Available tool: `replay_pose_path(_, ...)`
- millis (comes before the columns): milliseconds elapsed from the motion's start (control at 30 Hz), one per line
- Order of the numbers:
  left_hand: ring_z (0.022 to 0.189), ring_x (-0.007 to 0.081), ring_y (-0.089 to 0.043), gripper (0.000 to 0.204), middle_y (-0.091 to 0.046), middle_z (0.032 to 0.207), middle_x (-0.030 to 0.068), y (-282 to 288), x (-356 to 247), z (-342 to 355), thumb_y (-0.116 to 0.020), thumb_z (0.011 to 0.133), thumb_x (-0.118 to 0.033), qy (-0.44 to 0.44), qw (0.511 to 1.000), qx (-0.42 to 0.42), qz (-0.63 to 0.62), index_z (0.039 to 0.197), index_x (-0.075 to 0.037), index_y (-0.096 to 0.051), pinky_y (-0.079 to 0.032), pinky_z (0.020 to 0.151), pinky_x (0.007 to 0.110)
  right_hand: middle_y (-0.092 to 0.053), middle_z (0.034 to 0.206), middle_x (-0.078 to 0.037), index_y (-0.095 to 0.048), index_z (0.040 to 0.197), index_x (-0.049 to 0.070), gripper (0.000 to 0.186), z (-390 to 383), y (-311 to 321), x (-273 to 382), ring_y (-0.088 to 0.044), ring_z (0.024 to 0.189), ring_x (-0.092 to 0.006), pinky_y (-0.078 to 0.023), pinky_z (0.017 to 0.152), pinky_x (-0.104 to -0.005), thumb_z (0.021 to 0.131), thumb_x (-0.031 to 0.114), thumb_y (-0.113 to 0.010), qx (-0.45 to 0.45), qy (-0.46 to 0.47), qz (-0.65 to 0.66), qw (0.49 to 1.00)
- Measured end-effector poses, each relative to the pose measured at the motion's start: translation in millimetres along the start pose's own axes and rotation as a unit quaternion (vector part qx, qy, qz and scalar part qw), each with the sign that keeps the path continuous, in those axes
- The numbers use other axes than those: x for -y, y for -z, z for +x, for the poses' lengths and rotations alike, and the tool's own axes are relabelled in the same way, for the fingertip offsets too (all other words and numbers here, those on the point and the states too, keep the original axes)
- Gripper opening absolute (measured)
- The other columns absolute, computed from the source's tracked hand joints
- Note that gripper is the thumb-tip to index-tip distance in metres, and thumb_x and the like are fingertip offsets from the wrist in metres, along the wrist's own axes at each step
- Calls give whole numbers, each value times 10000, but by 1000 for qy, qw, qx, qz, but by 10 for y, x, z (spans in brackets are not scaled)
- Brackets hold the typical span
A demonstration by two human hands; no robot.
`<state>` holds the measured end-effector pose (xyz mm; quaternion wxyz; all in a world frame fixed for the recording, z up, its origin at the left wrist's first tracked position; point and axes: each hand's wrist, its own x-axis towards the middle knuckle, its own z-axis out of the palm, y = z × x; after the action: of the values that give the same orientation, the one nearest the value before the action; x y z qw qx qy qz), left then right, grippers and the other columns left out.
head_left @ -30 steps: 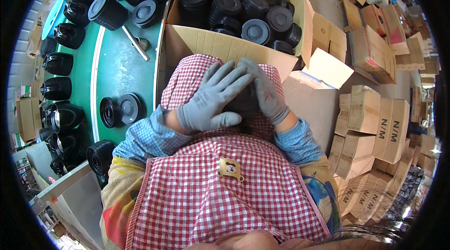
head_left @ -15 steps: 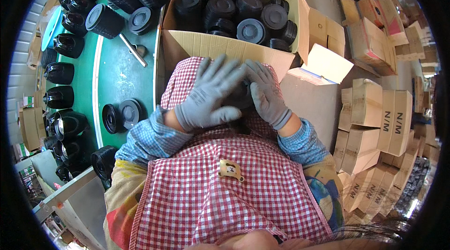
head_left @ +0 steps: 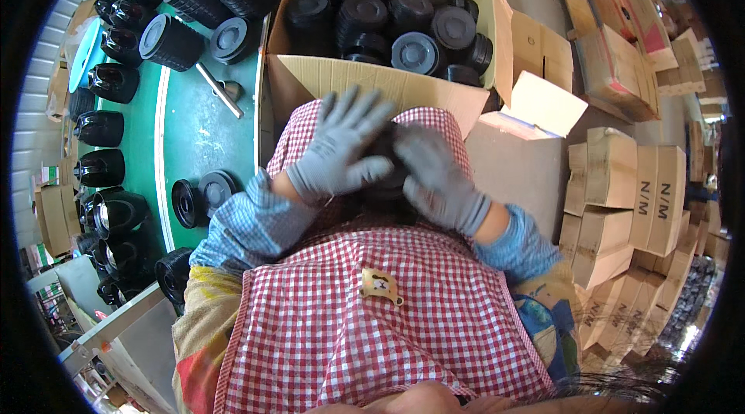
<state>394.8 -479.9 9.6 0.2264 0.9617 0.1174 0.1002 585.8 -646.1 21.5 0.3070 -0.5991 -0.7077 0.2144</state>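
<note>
Over my lap, my left hand (head_left: 341,152) in a grey glove has its fingers stretched and spread, with nothing gripped. My right hand (head_left: 441,181), gloved alike, is smeared by motion, its fingers pointing in over a round black plastic piece (head_left: 391,175). That piece lies between my hands above the red checked apron. Both hands partly hide it, and its exact kind does not show. It resembles the black lids around me, such as the lid (head_left: 417,52) in the box.
A cardboard box (head_left: 365,79) of stacked black lids stands ahead. On the green table (head_left: 203,115) at left are lid stacks (head_left: 172,41), a metal-handled tool (head_left: 221,90), two loose lids (head_left: 217,189) and a row of glossy black pots (head_left: 101,128). Cartons (head_left: 609,169) are piled at right.
My right hand has shifted down and inward over the black piece and is more blurred. My left hand stays spread in nearly the same place.
</note>
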Motion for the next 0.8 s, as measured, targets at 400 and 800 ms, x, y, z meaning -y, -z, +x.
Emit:
replay_pose_path(400,1286,394,-543,543,-598,1351,229,146,209,328,-548,983,-409,91,975,147,-141,1382,-40,-558,-410,1085,491,-347,1593,-223,-344,1572,71,974,42,283,-296,-284,1491,-429,-132,1234,-581,890,748,-500,76,69,-62,993)
replay_pose_path(800,1399,322,-457,448,-494,1507,151,-134,321,582,-608,1002,-207,148,850,218,-456,1401,-21,-525,-385,1149,441,-358,1612,-146,-492,1507,185,1039,468,287,-719,-186,1534,-382,-80,1237,-611,653,716,-755,113,114,-114,980)
